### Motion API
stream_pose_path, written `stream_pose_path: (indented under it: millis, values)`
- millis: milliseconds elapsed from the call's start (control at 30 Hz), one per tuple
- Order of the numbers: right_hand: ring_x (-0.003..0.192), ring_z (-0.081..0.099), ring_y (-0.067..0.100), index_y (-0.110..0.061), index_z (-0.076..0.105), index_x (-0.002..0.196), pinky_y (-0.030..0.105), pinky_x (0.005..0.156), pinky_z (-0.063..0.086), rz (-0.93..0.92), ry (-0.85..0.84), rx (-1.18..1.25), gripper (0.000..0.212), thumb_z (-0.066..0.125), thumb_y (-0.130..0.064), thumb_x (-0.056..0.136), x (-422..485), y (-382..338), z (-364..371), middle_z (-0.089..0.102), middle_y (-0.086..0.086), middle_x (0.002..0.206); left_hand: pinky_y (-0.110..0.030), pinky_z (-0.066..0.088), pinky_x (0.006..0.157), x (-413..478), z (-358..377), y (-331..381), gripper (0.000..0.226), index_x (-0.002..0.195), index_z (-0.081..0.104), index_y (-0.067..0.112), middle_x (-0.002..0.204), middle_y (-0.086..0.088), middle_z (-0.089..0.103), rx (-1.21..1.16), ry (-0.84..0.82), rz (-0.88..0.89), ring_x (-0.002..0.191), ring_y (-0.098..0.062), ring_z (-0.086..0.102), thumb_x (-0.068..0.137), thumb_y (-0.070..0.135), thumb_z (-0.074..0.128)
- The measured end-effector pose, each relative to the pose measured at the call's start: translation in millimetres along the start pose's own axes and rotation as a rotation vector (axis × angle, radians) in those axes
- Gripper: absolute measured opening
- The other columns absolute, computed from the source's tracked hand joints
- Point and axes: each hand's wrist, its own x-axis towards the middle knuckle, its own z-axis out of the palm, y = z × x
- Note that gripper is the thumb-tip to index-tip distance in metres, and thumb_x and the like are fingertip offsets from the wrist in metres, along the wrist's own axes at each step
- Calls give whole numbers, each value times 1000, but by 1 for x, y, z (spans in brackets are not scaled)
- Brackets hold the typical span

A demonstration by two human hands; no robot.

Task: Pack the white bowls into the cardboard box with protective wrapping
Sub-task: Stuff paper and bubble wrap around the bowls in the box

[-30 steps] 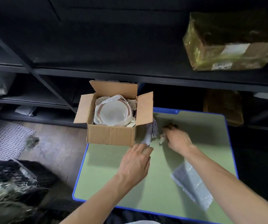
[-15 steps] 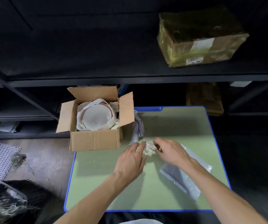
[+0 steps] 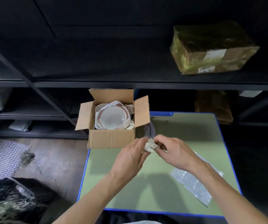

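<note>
One cardboard box [image 3: 112, 138] sits on green mat [image 3: 154, 191] before dark shelving [image 3: 130, 85].

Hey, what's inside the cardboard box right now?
A white bowl sits in the cardboard box, ringed by white wrapping paper. Anything beneath the bowl is hidden.

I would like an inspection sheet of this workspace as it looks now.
Surface: green mat with blue edge.
Job's things: bowl, wrapped, in the open box; paper wad above the mat.
Clutter: bubble wrap on mat; grey cloth beside box.
Grippers: left hand and right hand both pinch the paper wad.
Cables: nothing seen.
Surroundings: dark shelves; taped parcel on a shelf; mesh on the floor.
</note>
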Motion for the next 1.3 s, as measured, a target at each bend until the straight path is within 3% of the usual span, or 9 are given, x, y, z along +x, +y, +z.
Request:
stream_pose_path:
  millis: [233, 367, 533, 600, 700, 800, 933, 1133, 1300]
  values:
    - [86, 60, 2, -40, 54, 112, 31, 76, 51, -82, 26, 95, 23, 59, -47, 91, 35, -64, 7, 64, -22, 94, -37, 49, 69, -7, -56, -41, 35, 129, 54, 27, 98, 4, 66, 15, 57, -50, 87, -22, 60, 94, 30, 50]
    - [78, 56, 6, -35, 53, 105, 32, 71, 49, -92, 56, 61, 21, 63, -45, 90, 54, -94, 24, 63, -15, 86, -42, 48, 68, -13, -80, -65, 42, 139, 49, 22, 91, 4, 53, 73, 33, -21, 83, -21, 53, 97, 26, 52]
    - [71, 51, 7, -34, 55, 109, 33, 65, 43, -65, 83, 35, 24, 64, -42, 89, 77, -123, 47, 58, -14, 73, -40, 49, 72, -18, -103, -98, 61, 150, 35, 22, 98, 4, 45, 113, -46, -3, 83, -14, 43, 92, 14, 52]
    - [69, 47, 6, -35, 56, 115, 30, 63, 37, -62, 85, 22, 24, 63, -38, 92, 85, -135, 56, 51, -20, 66, -39, 49, 75, -18, -113, -113, 67, 152, 33, 21, 103, 2, 48, 94, -70, 3, 87, -17, 47, 89, 9, 52]
    - [77, 55, 14, -33, 58, 117, 35, 68, 45, -11, 102, -2, 23, 61, -36, 94, 99, -150, 63, 52, -18, 68, -35, 48, 74, -14, -130, -131, 69, 151, 35, 21, 110, -2, 53, 63, -57, 26, 92, -21, 53, 87, 5, 53]
    - [81, 58, 14, -33, 59, 112, 28, 67, 44, 127, 163, 12, 17, 58, -36, 95, 111, -156, 63, 63, -13, 80, -40, 49, 72, -3, -146, -154, 49, 140, 49, 21, 107, -1, 56, 123, 8, -7, 87, -25, 58, 92, 11, 52]
    - [83, 60, 14, -33, 60, 109, 31, 73, 47, 238, 222, 53, 16, 60, -33, 93, 117, -158, 63, 67, -10, 90, -39, 51, 76, 15, -157, -172, 18, 107, 70, 18, 105, 0, 60, 182, 12, 21, 92, -25, 58, 97, 18, 55]
    - [83, 58, 10, -36, 55, 116, 27, 68, 37, 289, 243, 129, 25, 62, -31, 93, 117, -156, 72, 62, -8, 88, -31, 45, 70, 37, -153, -178, 22, 99, 75, 23, 100, 3, 46, 288, -127, 107, 95, -18, 47, 97, 28, 54]
    - [80, 58, 11, -38, 55, 125, 30, 74, 46, 284, 305, 137, 33, 60, -29, 94, 119, -156, 73, 63, -6, 83, -36, 50, 73, 47, -150, -179, 19, 92, 76, 20, 101, 0, 46, 281, -169, 162, 95, -19, 45, 94, 24, 57]
